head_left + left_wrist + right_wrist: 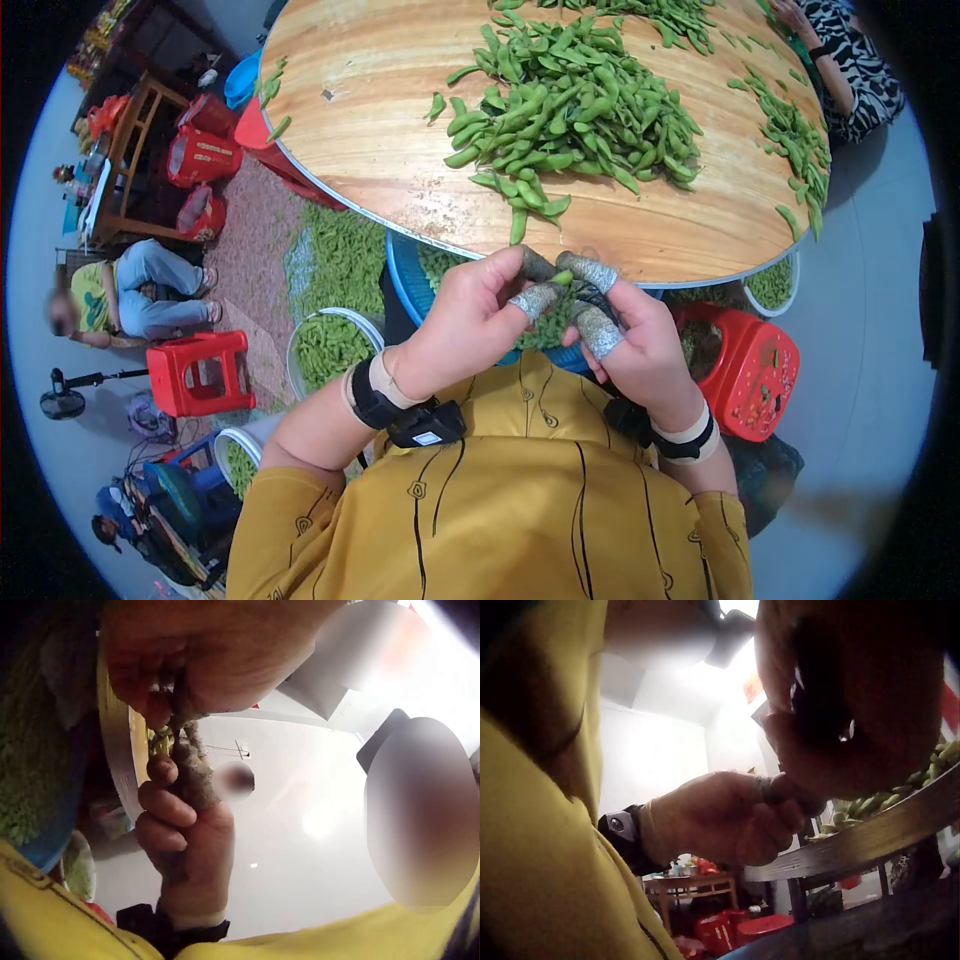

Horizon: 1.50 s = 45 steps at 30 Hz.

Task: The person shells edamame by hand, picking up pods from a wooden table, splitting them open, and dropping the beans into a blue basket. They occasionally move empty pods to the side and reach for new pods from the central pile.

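Over the table's near edge, my left hand (465, 305) and right hand (645, 335) meet at a green soybean pod (564, 277), seen only as a short tip between wrapped fingertips. Thumb and forefinger of the left hand pinch at it from the left; the curled right fingers close on it from the other side. Grey, worn tape covers the thumbs and forefingers of both hands. A large heap of soybean pods (590, 110) lies just beyond on the wooden round table (370, 170). Below the hands, a blue basin (403, 285) holds green beans, partly hidden by the hands.
A white bucket of pods (335, 350) stands left, and a red stool (755, 370) right. More pods (345, 245) cover the floor. Someone in a patterned top (860, 75) is across the table; another person (140, 290) sits at left near a red stool (200, 372).
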### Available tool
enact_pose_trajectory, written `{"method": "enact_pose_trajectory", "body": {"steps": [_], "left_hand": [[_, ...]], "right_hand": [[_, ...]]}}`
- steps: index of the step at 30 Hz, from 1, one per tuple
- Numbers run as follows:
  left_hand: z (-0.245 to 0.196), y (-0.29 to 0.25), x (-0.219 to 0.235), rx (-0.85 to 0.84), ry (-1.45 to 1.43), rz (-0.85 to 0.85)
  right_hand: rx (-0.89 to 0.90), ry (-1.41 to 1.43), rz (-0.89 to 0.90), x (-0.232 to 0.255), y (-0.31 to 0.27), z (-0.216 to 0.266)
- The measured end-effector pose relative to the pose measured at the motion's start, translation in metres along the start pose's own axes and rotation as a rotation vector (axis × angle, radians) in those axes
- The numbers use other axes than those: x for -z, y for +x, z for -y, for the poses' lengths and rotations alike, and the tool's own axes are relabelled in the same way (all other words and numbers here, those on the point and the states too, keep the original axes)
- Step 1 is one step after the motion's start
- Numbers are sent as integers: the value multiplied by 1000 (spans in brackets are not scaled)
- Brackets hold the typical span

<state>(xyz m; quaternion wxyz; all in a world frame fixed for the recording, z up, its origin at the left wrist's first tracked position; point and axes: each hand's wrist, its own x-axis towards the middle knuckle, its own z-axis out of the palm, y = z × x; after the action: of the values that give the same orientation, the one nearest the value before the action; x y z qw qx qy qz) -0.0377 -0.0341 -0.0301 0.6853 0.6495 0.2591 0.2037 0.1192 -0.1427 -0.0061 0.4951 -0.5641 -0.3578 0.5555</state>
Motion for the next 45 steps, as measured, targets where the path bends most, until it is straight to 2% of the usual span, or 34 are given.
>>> {"method": "enact_pose_trajectory", "body": {"steps": [2, 4, 6, 7, 9, 10, 11, 13, 15, 16, 18, 19, 20, 22, 24, 26, 27, 29, 30, 32, 34, 35, 36, 37, 38, 39, 40, 41, 42, 43, 45], "left_hand": [[0, -1, 1, -43, 94, 2], [-2, 0, 3, -87, 189, 7], [-4, 2, 7, 199, -193, 113], [-2, 2, 10, 201, -190, 116], [5, 1, 16, 427, -808, 264], [8, 2, 18, 431, -804, 268], [10, 2, 20, 410, -736, 273], [10, 2, 18, 392, -667, 279], [5, 1, 11, 89, -48, 123], [0, 0, 11, 92, -45, 124], [-9, -4, 11, -149, 702, 43], [-12, -5, 9, -323, 880, 3], [-10, -6, 8, -321, 883, 6], [-4, -8, 4, -475, 950, -68], [-3, -9, 3, -438, 938, -56], [1, -8, 5, -320, 695, 14], [1, -8, 6, -320, 696, 15], [-1, -9, 8, 308, 14, 90], [-1, -9, 10, 309, 15, 91], [0, -10, 15, 537, -703, 216], [-5, -10, 13, 604, -706, 178], [-2, -10, 13, 535, -444, 187], [-1, -10, 12, 463, -183, 193], [-2, -10, 10, 466, -185, 191], [-6, -10, 6, 392, -3, 214], [-9, -10, 4, 315, 178, 238], [-8, -11, 3, 317, 179, 240], [-6, -12, 2, 240, 261, 262], [-6, -13, 2, 161, 343, 282], [-10, -12, 3, 276, 260, 257], [-7, -15, 11, 287, 251, 203]], "right_hand": [[24, 11, -6, 0, 1, 2], [-60, 89, 25, 5, 2, 3], [-98, 178, 64, 9, 4, 0], [-139, 265, 105, 10, 4, -2], [-197, 364, 145, 10, 3, 2], [-256, 458, 187, 10, 3, 4], [-253, 462, 183, 9, 3, 3], [-260, 299, 126, 7, 4, -1], [-251, 226, 116, 5, 4, 1], [-241, 150, 109, 4, 4, 1], [-222, 119, 102, 1, 4, -2], [-204, 83, 91, 0, 4, -3], [-203, 87, 91, 0, 4, -2], [-171, 67, 90, 2, 5, 0], [-164, 57, 94, 4, 6, -5], [-155, 45, 99, 4, 7, -9], [-155, 46, 91, 4, 6, -11], [-155, 49, 81, 4, 6, -15], [-163, 76, 96, 6, 5, -18], [-173, 104, 110, 11, 4, -17], [-248, 160, 175, 16, 3, -11], [-251, 160, 177, 14, 5, -19], [52, -50, 43, 9, 8, -31], [354, -257, -94, 5, 10, -38], [352, -255, -93, 4, 9, -38], [338, -397, -106, 2, 8, -27], [324, -538, -118, 1, 8, -21], [348, -681, -133, 2, 11, -24], [348, -680, -132, 2, 10, -24], [398, -769, -165, 1, 9, -24], [448, -856, -194, 2, 6, -25]]}}
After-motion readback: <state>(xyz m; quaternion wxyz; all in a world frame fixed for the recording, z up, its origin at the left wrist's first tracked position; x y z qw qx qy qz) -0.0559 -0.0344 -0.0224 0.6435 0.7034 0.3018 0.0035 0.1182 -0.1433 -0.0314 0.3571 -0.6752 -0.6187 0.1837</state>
